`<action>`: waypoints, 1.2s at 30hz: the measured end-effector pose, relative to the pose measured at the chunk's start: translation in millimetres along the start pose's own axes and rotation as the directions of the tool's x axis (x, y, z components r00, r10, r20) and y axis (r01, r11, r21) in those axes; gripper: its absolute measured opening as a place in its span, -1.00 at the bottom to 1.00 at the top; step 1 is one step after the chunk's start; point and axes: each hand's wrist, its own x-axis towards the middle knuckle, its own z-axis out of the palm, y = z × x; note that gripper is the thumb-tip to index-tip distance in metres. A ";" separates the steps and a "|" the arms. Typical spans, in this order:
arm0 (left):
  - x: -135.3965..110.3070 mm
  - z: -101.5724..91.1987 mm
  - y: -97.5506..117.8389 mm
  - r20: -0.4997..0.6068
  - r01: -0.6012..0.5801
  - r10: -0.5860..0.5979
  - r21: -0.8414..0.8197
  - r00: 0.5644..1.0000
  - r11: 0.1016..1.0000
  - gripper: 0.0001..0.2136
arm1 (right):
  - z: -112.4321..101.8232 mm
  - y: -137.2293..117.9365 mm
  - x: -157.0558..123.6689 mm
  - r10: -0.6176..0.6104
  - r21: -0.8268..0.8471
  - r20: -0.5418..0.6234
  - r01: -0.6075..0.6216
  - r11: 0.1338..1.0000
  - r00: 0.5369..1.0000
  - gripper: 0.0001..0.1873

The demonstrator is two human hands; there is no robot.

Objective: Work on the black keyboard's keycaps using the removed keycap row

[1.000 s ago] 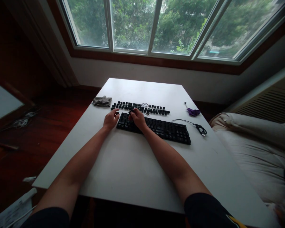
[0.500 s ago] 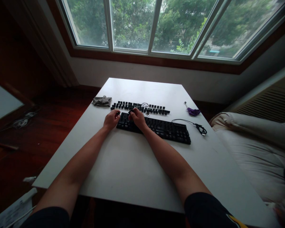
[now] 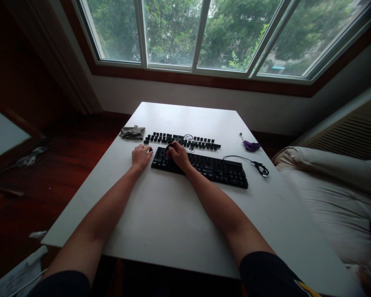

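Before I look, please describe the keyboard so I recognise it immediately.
In front of the window stands a white table. Partly beneath the right hand lies the black keyboard: one long slab, unlike the small separate keycaps beyond it.

We see a dim room, and its daylight comes from the wide window (image 3: 201, 36) at the front. The trees (image 3: 173, 35) behind the glass look bright and a little washed. On the far part of the table (image 3: 179, 117) we notice a pale glare, while the near part becomes grey. The floor (image 3: 71, 165) at left sinks in deep shadow. The keyboard (image 3: 216, 168) is so dark that we cannot read its keys. Toward the edges, the picture appears stretched and soft.
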 end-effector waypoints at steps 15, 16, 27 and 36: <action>-4.9 -13.2 6.7 0.053 0.108 -0.117 0.150 0.992 0.983 -0.64 | -1.4 -11.2 -3.4 -0.002 -0.036 0.012 0.002 0.999 1.000 -0.81; -5.0 -13.1 6.4 0.051 0.109 -0.117 0.147 0.992 0.983 -0.64 | -1.7 -12.2 -3.7 -0.001 -0.035 0.015 0.002 0.999 1.000 -0.81; -1.5 -7.6 2.2 -0.008 -0.030 0.030 0.000 1.000 1.000 -0.69 | 0.5 -0.1 -0.8 -0.018 -0.063 0.003 0.018 0.998 1.000 -0.82; -1.6 -9.4 2.4 -0.012 -0.017 0.016 -0.049 1.000 0.999 -0.75 | -0.2 -3.6 -1.5 -0.003 -0.047 0.012 0.004 0.999 1.000 -0.83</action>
